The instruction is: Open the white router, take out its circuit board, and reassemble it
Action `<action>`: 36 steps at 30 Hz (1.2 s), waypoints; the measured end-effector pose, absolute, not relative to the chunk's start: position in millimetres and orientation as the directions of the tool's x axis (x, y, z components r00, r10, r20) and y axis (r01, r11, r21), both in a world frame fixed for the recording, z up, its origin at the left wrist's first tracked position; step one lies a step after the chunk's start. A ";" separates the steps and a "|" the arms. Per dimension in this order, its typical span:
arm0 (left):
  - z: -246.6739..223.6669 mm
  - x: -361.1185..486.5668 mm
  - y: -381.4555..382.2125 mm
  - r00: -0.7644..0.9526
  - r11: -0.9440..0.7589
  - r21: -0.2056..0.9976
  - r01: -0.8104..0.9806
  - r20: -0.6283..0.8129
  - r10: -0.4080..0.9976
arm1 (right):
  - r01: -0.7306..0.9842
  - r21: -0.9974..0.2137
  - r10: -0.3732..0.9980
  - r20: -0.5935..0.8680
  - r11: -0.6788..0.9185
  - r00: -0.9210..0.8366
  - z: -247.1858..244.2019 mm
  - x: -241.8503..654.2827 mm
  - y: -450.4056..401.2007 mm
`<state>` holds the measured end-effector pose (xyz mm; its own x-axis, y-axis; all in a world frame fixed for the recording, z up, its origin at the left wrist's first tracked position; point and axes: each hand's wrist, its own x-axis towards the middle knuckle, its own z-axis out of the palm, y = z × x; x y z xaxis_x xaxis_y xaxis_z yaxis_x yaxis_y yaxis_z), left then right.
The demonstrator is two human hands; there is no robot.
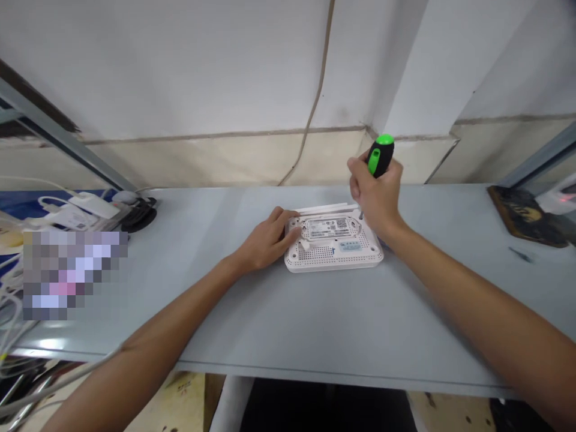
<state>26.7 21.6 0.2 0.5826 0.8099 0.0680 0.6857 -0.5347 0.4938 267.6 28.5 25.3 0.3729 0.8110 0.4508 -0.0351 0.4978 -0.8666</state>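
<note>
Centrally, white device (310,255): flat, rectangular, round-cornered; lying on the grey bench (252,318), its length running roughly left to right.
Upper face: pierced all over with rows of small holes; round recesses at the near corners; a small blue mark near the middle.
Printed label (324,230): white, dense with dark text and square codes, set within a raised, round-ended outline.
Pale blue sticker (350,246): right of middle, nearer the front edge; wording too small for me to read.
White strip (324,209): slim, along the device's far side; whether attached, I cannot tell.
Left hand (269,239): thumb over the device's left end, fingers at its far left corner; clamping or merely resting, I cannot tell.
Right hand (378,198): fingers wrapped round a screwdriver (382,157), black-handled with bright green cap and inset, tilted, shaft down at the device's far right corner.
Bench, left end: white adapters (94,205) and tangled pale cables.
Bench, right end: dark board (524,219).
</note>
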 end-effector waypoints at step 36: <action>-8.9 27.2 28.1 0.626 -0.600 0.522 0.607 0.152 0.765 | 0.070 -0.938 0.927 0.323 0.341 -0.190 50.6 219.2 -25.4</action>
<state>27.2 28.1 -8.9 0.6259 0.7649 0.1520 0.6066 -0.6001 0.5215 219.2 -25.4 50.6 -0.1902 0.9271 0.3230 0.0696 0.3409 -0.9375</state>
